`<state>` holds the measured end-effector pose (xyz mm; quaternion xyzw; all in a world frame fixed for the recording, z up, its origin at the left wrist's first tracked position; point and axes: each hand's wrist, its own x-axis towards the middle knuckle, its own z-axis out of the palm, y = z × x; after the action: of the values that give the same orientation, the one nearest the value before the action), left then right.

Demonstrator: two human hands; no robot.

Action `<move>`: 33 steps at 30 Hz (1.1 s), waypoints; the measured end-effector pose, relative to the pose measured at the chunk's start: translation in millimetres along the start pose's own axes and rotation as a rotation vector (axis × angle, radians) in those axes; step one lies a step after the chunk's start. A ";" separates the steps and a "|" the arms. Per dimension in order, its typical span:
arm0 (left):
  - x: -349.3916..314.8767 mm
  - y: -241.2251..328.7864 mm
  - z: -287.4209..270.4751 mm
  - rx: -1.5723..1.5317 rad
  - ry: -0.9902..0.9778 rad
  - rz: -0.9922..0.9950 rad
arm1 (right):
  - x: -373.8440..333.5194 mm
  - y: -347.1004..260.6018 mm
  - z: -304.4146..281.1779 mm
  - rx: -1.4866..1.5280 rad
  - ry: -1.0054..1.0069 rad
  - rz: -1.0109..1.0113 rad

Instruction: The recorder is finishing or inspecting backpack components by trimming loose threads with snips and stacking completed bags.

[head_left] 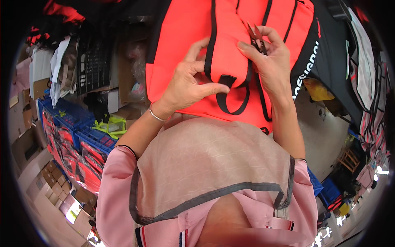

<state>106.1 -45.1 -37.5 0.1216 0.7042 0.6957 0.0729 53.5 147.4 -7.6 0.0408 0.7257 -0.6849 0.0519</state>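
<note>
A bright orange-red backpack (181, 37) with black trim lies in front of me, against my body. My left hand (185, 84) is closed on the end of its padded shoulder strap (228, 53), fingers behind the edge and thumb on the black webbing. Below that end hangs a black webbing loop (234, 112). In my right hand (272, 68) are small dark thread snips (256, 40), pinched between thumb and fingers with the blades pointing up and away. The right thumb is close to the strap's right edge.
Blue crates (88, 136) with red items in clear wrapping stand at the left, a yellow-green strap (111, 126) on top. A black plastic basket (94, 61) is farther back. Dark fabric with white lettering (306, 68) drapes on the right. Cartons (55, 181) are stacked at far left.
</note>
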 end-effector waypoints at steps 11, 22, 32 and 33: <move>33.8 -16.2 0.8 0.720 0.061 0.742 | -2.0 21.9 -14.1 -0.082 -0.198 0.142; 37.6 -24.6 5.5 0.784 0.096 0.797 | -69.5 7.9 -43.4 -0.814 0.157 -0.620; 40.2 -25.0 8.0 0.791 0.105 0.826 | -68.7 16.0 -41.9 -1.079 0.208 -0.767; 40.3 -25.3 7.7 0.791 0.106 0.825 | -68.0 16.8 -41.9 -1.085 0.211 -0.773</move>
<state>67.7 -26.7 -60.3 0.3691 0.8081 0.3551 -0.2911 122.3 191.0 -12.9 -0.1871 0.9304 -0.1850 -0.2552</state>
